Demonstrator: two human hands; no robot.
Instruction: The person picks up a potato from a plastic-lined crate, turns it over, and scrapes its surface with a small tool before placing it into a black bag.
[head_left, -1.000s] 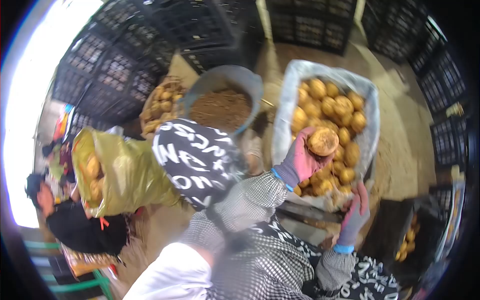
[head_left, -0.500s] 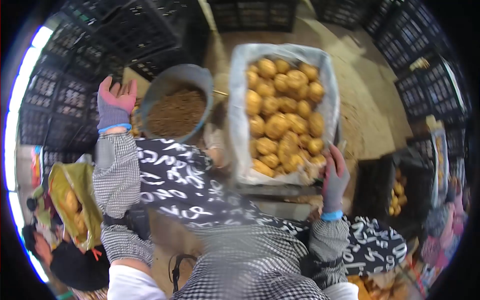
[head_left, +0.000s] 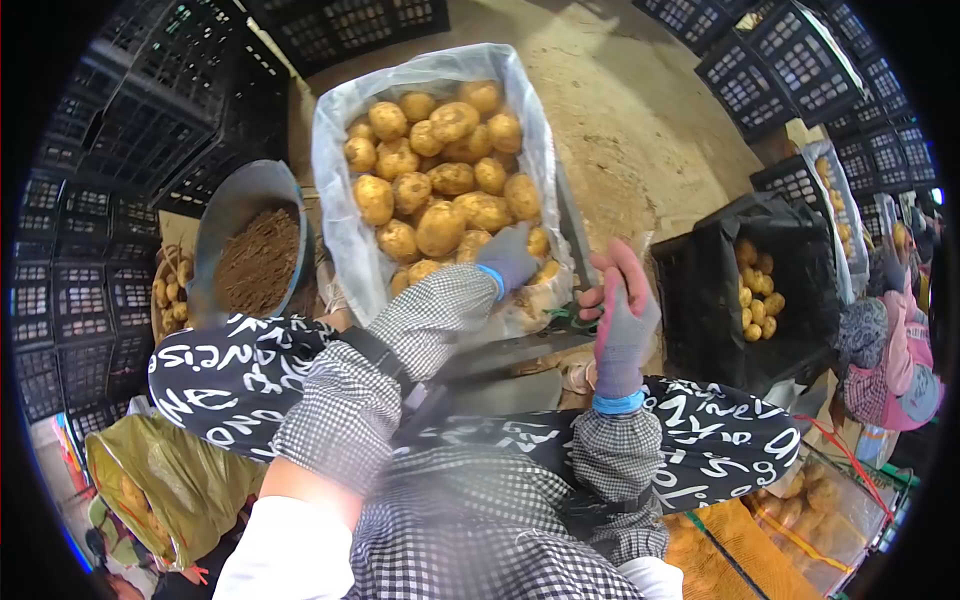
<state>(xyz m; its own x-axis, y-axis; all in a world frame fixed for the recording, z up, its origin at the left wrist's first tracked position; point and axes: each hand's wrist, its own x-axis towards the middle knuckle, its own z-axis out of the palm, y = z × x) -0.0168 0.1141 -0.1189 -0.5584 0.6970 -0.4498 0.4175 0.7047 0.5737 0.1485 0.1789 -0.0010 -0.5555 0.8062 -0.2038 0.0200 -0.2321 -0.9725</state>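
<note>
Before me stands a crate lined with a whitish plastic bag [head_left: 337, 170], full of yellow-brown potatoes [head_left: 440, 228]. My left hand [head_left: 508, 256], in a grey glove with a blue cuff, reaches over the potatoes at the crate's near right part. Its back faces up and the fingers are mostly hidden, so their grip does not show. To the right of the crate's near corner, my right hand [head_left: 624, 320] is raised, its pink-palmed glove partly turned up. Its fingers are loosely bent and apart, with nothing visible in them.
A bucket of soil [head_left: 258, 255] stands left of the crate, beside a basket of potatoes [head_left: 172, 290]. At right is a black-lined crate [head_left: 690, 285] holding several potatoes. Stacked black crates [head_left: 165, 90] line the left. A person in pink [head_left: 905, 365] is at far right.
My left hand has come from beside the bucket to the potatoes in the crate. My right hand has moved off the crate's corner. The view has shifted, putting the crate further left.
</note>
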